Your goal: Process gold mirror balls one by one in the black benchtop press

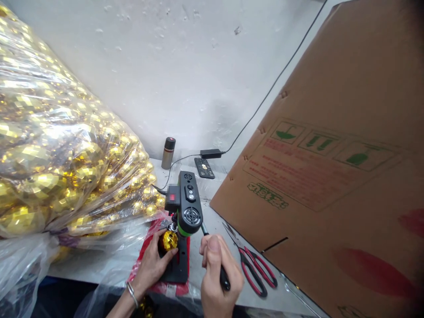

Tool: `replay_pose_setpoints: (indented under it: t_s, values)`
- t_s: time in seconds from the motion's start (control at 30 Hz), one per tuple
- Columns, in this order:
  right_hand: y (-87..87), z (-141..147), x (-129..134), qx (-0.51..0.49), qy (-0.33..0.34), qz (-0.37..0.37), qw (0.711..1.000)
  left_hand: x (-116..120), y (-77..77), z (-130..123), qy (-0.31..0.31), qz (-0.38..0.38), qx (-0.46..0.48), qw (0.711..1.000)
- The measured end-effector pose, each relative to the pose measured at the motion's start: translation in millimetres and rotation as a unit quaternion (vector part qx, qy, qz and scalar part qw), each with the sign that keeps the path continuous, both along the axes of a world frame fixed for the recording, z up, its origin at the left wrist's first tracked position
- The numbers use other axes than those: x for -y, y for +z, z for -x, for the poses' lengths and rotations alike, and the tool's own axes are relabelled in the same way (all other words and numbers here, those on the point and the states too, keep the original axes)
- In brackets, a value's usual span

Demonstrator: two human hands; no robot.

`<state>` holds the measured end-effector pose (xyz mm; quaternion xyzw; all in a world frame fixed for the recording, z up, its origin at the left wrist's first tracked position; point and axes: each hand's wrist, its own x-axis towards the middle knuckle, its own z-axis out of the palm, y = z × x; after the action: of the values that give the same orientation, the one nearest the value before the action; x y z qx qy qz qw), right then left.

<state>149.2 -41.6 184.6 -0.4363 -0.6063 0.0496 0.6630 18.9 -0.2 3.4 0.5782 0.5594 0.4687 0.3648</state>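
Observation:
With thumb and fingers, my left hand (151, 263) grips a small gold mirrored ball (170, 240) over the black base (179, 267) of a bench drill press. The black drill press head (190, 204), with round vents and a green band, stands just above and beyond the ball. A small metal part shows at the top of the ball; its contact with the drill is hard to make out. My right hand (219, 270) is wrapped round the black-handled lever (225, 279) at the machine's right side. Red sheeting (139, 260) lies under the base.
A clear bag of gold mirrored balls (66, 163) fills the left. Red-handled scissors (253, 269) lie at right, beside a big cardboard box (324, 168). Behind stand a flask (168, 153), a phone (204, 168) and a power adapter (211, 153) with its cord.

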Motion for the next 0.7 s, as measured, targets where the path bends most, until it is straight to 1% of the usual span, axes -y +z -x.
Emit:
replay_pose_setpoints:
  t_s: [0.07, 0.13, 0.3, 0.47, 0.57, 0.7]
  values:
    - [-0.8, 0.4, 0.9, 0.0, -0.001, -0.002, 1.0, -3.1, 1.6, 1.4, -0.008, 0.011, 0.018, 1.0]
    - [-1.7, 0.6, 1.4, 0.002, -0.001, -0.004, 1.0, -4.7, -0.3, 3.4, -0.009, 0.018, 0.02, 1.0]
    - [-2.4, 0.3, 0.7, 0.004, 0.003, -0.011, 1.0, -3.6, -9.1, 8.3, -0.002, 0.019, -0.014, 1.0]
    - [-4.1, 0.4, 0.1, 0.008, 0.006, -0.017, 1.0, 1.8, -9.8, 9.7, -0.008, 0.007, -0.052, 0.999]
    - [-6.6, 0.1, 0.4, 0.01, 0.007, -0.024, 1.0, 7.4, -10.2, 8.4, -0.022, -0.023, -0.078, 0.996]
    - [-9.3, -1.2, 1.6, 0.011, 0.01, -0.023, 1.0, 13.0, -11.8, 3.0, -0.067, -0.099, -0.107, 0.987]
